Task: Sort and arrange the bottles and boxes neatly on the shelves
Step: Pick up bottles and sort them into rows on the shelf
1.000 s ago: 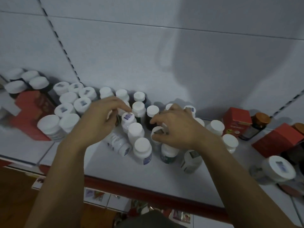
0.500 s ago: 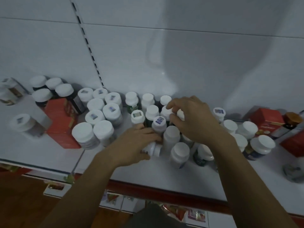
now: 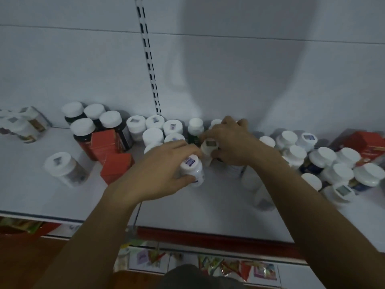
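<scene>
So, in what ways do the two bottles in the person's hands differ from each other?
The left-hand bottle carries a blue sticker on its cap; the right-hand bottle carries a grey one. The left hand holds its bottle nearer the front edge of the shelf; the right hand holds its bottle farther back, close to the standing bottles. Both have white caps and pale bodies.

Left grip (image 3: 162,174) and right grip (image 3: 233,142): bare hands, wrists uncovered. Left forearm (image 3: 100,226) and right forearm (image 3: 302,205): bare along their whole visible length, above and below the red shelf edge (image 3: 208,236). Below that edge, bottom centre: rounded patch of dark grey fabric (image 3: 198,276), garment type not discernible.
</scene>
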The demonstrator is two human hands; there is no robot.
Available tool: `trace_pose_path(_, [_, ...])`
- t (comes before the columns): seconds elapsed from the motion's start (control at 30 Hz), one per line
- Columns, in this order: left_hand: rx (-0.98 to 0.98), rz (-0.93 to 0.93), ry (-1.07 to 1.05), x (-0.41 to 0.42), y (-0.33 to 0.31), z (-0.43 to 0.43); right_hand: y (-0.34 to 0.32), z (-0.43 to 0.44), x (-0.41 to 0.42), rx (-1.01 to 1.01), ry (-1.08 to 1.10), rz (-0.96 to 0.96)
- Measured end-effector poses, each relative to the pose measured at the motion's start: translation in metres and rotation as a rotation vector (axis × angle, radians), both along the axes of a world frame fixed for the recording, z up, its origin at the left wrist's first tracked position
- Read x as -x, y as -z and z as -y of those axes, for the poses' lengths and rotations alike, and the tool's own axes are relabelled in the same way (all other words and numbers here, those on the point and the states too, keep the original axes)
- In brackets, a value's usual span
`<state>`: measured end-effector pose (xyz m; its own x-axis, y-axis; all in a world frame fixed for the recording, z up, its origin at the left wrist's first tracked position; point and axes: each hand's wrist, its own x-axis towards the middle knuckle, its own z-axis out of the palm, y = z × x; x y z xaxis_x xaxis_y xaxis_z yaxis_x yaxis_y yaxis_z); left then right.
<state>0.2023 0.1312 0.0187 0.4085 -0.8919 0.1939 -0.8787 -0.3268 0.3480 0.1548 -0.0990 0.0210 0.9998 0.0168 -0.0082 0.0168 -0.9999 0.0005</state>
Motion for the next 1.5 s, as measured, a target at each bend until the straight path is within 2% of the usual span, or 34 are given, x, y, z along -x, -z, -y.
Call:
trace_pose_path(0.07, [-0.039,0.036,0.005,-0.001,0.006,0.004,-0.007,0.007,0.008,-0.107,0.065,0.1])
trace_pose_path(0.17, [-0.055,0.015,0.004,-0.004,0.013,0.019,-0.024,0.023,0.025,-0.367,0.194,0.352])
trace_pose_path(0.27, [-0.108,0.084,-0.027,-0.013,0.019,0.04,-0.037,0.032,0.039,-0.517,0.317,0.562])
trace_pose_path(0.43, [-0.196,0.056,-0.144,-0.024,0.022,0.067,-0.039,0.04,0.062,-0.567,0.492,0.63])
trace_pose_path(0.6, [0.11,-0.016,-0.189,-0.035,0.0,0.096,-0.033,0.056,0.095,-0.623,0.607,0.715])
trace_pose_path(0.67, [0.096,-0.02,-0.188,-0.043,-0.003,0.118,-0.032,0.064,0.106,-0.651,0.623,0.73])
trace_pose_path(0.8, [-0.148,0.072,-0.187,-0.047,0.008,0.151,-0.031,0.077,0.119,-0.691,0.612,0.706])
trace_pose_path(1.0, [-0.236,0.142,-0.218,-0.057,0.006,0.155,-0.031,0.082,0.115,-0.719,0.559,0.649])
trace_pose_path(1.1, [-0.179,0.056,-0.198,-0.061,0.004,0.146,-0.031,0.083,0.113,-0.744,0.516,0.617])
trace_pose_path(1.5, [0.051,-0.098,-0.232,-0.053,-0.016,0.118,-0.028,0.099,0.116,-0.77,0.435,0.596])
